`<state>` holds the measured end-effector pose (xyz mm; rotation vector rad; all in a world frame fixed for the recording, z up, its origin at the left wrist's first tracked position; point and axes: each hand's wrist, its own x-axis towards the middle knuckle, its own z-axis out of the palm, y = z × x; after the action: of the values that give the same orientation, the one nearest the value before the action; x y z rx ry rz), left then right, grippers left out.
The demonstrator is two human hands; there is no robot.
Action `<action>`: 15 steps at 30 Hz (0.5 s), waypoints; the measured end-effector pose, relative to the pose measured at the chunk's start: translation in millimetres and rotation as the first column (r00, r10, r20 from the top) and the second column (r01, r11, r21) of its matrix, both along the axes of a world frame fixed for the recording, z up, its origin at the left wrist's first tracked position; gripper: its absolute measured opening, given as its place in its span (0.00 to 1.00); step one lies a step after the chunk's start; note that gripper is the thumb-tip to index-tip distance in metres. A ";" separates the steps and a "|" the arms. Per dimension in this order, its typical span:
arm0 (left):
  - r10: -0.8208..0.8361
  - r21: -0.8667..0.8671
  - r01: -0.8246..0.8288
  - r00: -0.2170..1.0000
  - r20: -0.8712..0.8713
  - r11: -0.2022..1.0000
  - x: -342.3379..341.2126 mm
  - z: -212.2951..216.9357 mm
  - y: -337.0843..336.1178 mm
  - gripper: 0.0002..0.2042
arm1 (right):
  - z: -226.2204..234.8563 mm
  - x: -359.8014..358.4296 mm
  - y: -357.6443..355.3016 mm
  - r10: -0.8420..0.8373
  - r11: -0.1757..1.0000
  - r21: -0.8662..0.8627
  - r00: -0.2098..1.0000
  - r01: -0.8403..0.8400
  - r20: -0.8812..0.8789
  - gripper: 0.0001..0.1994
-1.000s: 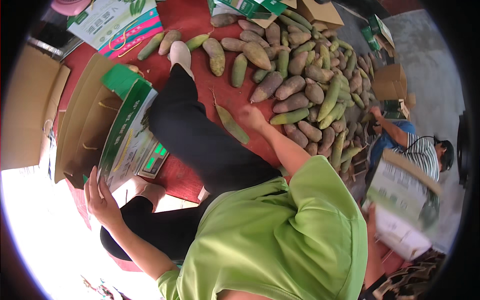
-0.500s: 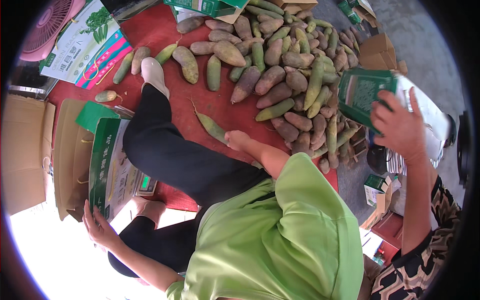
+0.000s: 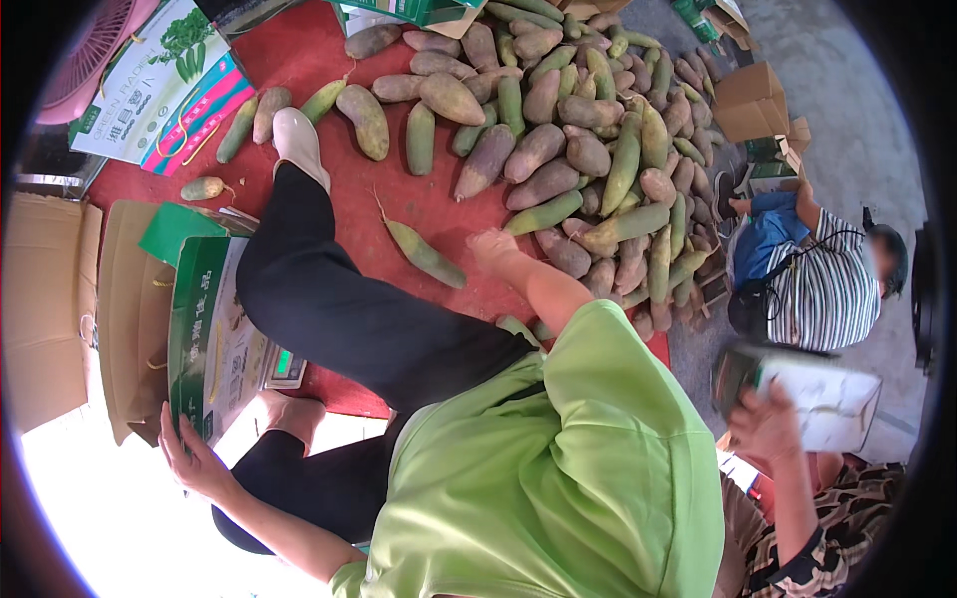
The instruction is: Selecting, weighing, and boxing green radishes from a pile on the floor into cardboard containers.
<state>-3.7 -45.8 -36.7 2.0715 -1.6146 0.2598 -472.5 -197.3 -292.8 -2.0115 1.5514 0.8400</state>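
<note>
At the lower left, my left hand [image 3: 199, 463] grips the edge of a green and white carton [image 3: 204, 319], which stands open on a scale [image 3: 286, 366] with a lit green display. My right hand [image 3: 493, 249], slightly blurred, is held over the red mat [image 3: 389, 204] with its fingers loosely apart and nothing seen in them. Just left of it lies a single green radish [image 3: 424, 254] with a thin root. Close beyond the right hand begins a big heap of green and purplish radishes [image 3: 588, 154].
A co-worker's hand [image 3: 768, 429] holds a blurred green and white box [image 3: 822, 399] at the right. Another person in a striped shirt [image 3: 822, 284] is behind the heap. Brown cartons [image 3: 750, 100] stand upper right; a printed box [image 3: 155, 85] and pink fan [image 3: 95, 55] upper left.
My right hand has let go of the single radish and moved right, toward the heap. The co-worker's box has come down and nearer, uncovering the person in stripes. My left hand stays put.
</note>
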 end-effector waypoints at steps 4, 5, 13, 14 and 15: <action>0.013 -0.003 -0.013 1.000 0.009 1.000 -0.8 5.8 3.5 0.12 | 24.0 -44.6 -5.0 0.086 0.991 -0.092 0.985 -0.101 -0.150 0.18; 0.013 -0.001 -0.013 1.000 0.011 1.000 -0.9 5.1 2.5 0.12 | 23.0 -61.5 -8.1 0.058 0.996 -0.058 0.973 -0.072 -0.222 0.17; 0.053 0.008 -0.052 0.996 -0.074 0.999 -1.9 2.8 2.7 0.12 | 64.0 -158.6 12.2 -0.073 0.988 -0.154 0.923 0.015 -0.378 0.14; 0.062 0.019 -0.061 0.995 -0.081 0.998 -1.6 3.5 3.8 0.12 | 63.9 -161.9 13.9 -0.080 0.982 -0.190 0.925 0.009 -0.372 0.14; 0.076 0.022 -0.074 0.994 -0.076 0.997 -0.5 5.1 7.7 0.13 | 62.8 -161.6 13.8 -0.078 0.975 -0.224 0.929 -0.006 -0.362 0.14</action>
<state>-4.2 -38.1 -31.6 2.1324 -1.5018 0.1883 -634.1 -183.5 -230.1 -2.0536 1.9605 1.1258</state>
